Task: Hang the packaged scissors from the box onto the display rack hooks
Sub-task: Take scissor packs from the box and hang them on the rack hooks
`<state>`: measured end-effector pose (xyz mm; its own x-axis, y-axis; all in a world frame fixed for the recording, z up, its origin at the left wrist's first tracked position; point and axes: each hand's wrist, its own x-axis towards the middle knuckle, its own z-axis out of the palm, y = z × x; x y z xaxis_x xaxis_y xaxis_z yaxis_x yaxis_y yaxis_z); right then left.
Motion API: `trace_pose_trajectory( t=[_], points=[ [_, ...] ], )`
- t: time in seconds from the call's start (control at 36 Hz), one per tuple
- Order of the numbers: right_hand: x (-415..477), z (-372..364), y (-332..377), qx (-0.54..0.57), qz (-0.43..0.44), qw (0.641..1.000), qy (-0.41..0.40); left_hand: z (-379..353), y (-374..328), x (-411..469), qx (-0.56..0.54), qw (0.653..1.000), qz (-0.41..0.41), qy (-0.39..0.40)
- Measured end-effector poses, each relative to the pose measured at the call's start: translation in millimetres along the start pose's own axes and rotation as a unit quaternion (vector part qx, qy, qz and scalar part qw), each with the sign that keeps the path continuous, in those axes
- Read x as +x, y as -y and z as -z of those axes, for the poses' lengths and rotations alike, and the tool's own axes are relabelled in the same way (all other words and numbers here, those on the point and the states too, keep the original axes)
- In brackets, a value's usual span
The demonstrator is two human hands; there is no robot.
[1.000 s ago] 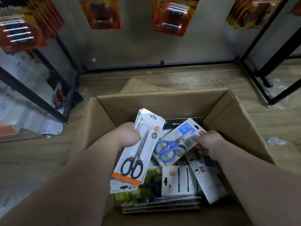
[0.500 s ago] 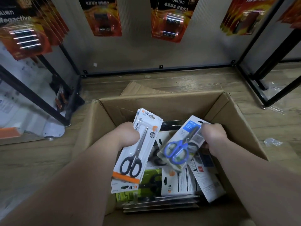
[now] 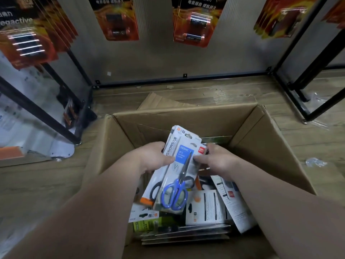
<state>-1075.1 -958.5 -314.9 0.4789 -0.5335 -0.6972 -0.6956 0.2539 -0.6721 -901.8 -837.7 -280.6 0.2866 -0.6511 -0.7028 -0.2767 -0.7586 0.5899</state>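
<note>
An open cardboard box (image 3: 248,139) sits on the floor in front of me, holding several packaged scissors (image 3: 205,210). My left hand (image 3: 155,157) grips a white pack with black-handled scissors (image 3: 171,144). A pack with blue-handled scissors (image 3: 177,186) lies on top of it, held at its upper right edge by my right hand (image 3: 216,161). Both packs are stacked together above the box. The black-handled scissors are mostly hidden under the blue pack.
Black rack frames (image 3: 56,116) stand left and right (image 3: 291,75) of the box. Orange battery packs (image 3: 194,21) hang on the grey panel above. A loose cardboard flap (image 3: 168,101) lies behind the box on the wooden floor (image 3: 308,143).
My right hand has brought the blue-handled pack leftwards and laid it over the black-handled pack in my left hand. Both hands have risen slightly.
</note>
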Motion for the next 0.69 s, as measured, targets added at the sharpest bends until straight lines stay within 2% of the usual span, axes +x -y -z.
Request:
trace_pose_trajectory(
  t=[0.14,0.36,0.58,0.69],
  points=[
    [-6,-12,9,-0.030,0.018,0.999,-0.034,-4,-1,1,0.019,1.000,0.004,0.015],
    [-9,-8,11,0.022,-0.005,0.999,-0.028,-5,-11,-2,0.037,0.999,0.008,0.024],
    [-34,0,37,0.048,0.021,0.997,0.047,14,-30,-21,-0.023,0.999,0.011,0.039],
    [-45,1,56,0.062,0.031,0.997,0.045,20,-42,-33,-0.022,1.000,-0.002,0.000]
  ],
)
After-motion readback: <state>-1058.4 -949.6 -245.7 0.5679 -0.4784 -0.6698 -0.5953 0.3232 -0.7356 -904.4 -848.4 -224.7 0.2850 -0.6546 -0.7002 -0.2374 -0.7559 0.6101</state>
